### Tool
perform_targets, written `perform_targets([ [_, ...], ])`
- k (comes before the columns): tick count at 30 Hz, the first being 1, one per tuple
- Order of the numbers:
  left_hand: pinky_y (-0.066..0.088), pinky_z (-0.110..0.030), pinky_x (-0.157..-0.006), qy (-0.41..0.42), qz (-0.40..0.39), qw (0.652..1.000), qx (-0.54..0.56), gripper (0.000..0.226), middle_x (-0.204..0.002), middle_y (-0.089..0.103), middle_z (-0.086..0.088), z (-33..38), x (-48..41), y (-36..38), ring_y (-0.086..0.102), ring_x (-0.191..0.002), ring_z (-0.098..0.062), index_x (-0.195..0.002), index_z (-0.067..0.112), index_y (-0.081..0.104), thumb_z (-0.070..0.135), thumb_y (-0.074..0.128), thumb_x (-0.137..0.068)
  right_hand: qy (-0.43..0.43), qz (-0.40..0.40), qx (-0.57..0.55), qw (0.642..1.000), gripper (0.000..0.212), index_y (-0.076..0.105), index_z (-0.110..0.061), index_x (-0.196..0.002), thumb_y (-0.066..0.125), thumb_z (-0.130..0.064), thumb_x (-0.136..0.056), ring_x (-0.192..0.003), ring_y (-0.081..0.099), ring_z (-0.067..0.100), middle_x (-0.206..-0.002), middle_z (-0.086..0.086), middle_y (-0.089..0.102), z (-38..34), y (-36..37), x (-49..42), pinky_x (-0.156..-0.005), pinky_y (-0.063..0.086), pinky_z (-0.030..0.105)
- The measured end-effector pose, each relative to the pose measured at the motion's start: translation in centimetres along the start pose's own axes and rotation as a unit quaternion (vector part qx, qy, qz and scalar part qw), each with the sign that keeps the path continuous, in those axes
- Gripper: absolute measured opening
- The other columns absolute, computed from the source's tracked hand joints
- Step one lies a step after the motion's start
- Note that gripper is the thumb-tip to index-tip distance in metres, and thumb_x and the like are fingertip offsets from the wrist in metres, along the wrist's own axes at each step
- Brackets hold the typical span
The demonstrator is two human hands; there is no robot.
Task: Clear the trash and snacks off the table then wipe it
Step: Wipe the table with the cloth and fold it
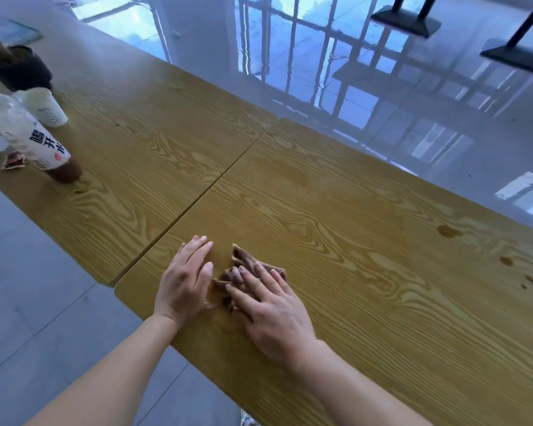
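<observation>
fingers (260, 279) flat on cloth (233, 272), table (366, 241) edge near

yellow-brown woodgrain table (336, 192); brown cloth (240, 272); white cup (45, 106); glossy grey floor (443, 87).

head view, looking down, close over table (351, 210)

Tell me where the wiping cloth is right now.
In the head view, the brown cloth lies crumpled on the wooden table near its front edge, pressed under the right hand, with the left hand flat beside it.
</observation>
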State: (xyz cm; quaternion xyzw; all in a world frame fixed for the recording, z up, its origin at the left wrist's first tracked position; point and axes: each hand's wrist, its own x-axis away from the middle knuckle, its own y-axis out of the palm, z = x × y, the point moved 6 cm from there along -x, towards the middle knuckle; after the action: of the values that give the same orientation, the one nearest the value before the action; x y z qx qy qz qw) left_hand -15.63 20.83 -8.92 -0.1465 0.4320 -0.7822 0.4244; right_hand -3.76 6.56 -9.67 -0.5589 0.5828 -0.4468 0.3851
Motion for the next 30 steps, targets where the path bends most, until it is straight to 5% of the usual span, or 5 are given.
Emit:
perform_targets([
  [7, 0.008, -0.048, -0.121, 0.030, -0.072, 0.986, -0.150, 0.064, -0.154, 0.026, -0.015, 4.2, 0.4, 3.4, 0.013, -0.148, -0.028, -0.143, 0.016, 0.043, 0.053, 0.030, -0.091, 0.364, 0.069, -0.021, 0.929, 0.052, 0.027, -0.043, -0.150, 0.033, -0.054, -0.100, -0.151, 0.006, 0.025, -0.164, -0.005, 0.013, 19.0, -6.9, 4.9, -0.123, 0.008, 0.042],
  [13, 0.008, -0.049, -0.121, 0.180, -0.156, 0.956, -0.171, 0.062, -0.159, 0.022, -0.011, 15.9, 0.7, 12.0, 0.003, -0.150, -0.024, -0.148, 0.021, 0.035, 0.051, 0.033, -0.094, 0.231, 0.061, 0.014, 0.971, 0.050, 0.037, -0.040, -0.147, 0.031, -0.055, -0.100, -0.151, 0.012, 0.018, -0.160, -0.006, 0.023, 15.1, -4.8, 13.4, -0.121, 0.014, 0.037],
  [20, 0.000, -0.046, -0.121, 0.219, -0.197, 0.935, -0.196, 0.069, -0.162, 0.011, -0.011, 22.5, -0.4, 18.0, -0.006, -0.150, -0.024, -0.151, 0.020, 0.027, 0.055, 0.024, -0.092, 0.493, 0.137, 0.008, 0.859, 0.050, 0.044, -0.028, -0.146, 0.048, -0.042, -0.098, -0.147, 0.024, 0.032, -0.158, 0.008, 0.033, 26.7, -8.5, 21.5, -0.120, 0.020, 0.046],
  [25, -0.011, -0.048, -0.119, 0.193, -0.205, 0.936, -0.213, 0.074, -0.164, -0.007, -0.004, 25.8, -2.3, 21.4, -0.020, -0.147, -0.020, -0.154, 0.029, 0.004, 0.066, 0.012, -0.090, 0.308, 0.095, 0.037, 0.946, 0.049, 0.039, -0.034, -0.148, 0.037, -0.050, -0.102, -0.151, 0.014, 0.021, -0.161, -0.002, 0.024, 22.6, -6.1, 24.6, -0.121, 0.022, 0.043],
  [30, -0.012, -0.050, -0.118, 0.185, -0.182, 0.938, -0.230, 0.077, -0.163, -0.011, -0.001, 25.9, -2.7, 22.3, -0.022, -0.146, -0.019, -0.153, 0.034, -0.004, 0.071, 0.007, -0.087, 0.518, 0.159, 0.026, 0.840, 0.048, 0.045, -0.027, -0.145, 0.048, -0.040, -0.099, -0.147, 0.025, 0.029, -0.158, 0.002, 0.032, 32.0, -9.5, 30.7, -0.120, 0.020, 0.042],
])
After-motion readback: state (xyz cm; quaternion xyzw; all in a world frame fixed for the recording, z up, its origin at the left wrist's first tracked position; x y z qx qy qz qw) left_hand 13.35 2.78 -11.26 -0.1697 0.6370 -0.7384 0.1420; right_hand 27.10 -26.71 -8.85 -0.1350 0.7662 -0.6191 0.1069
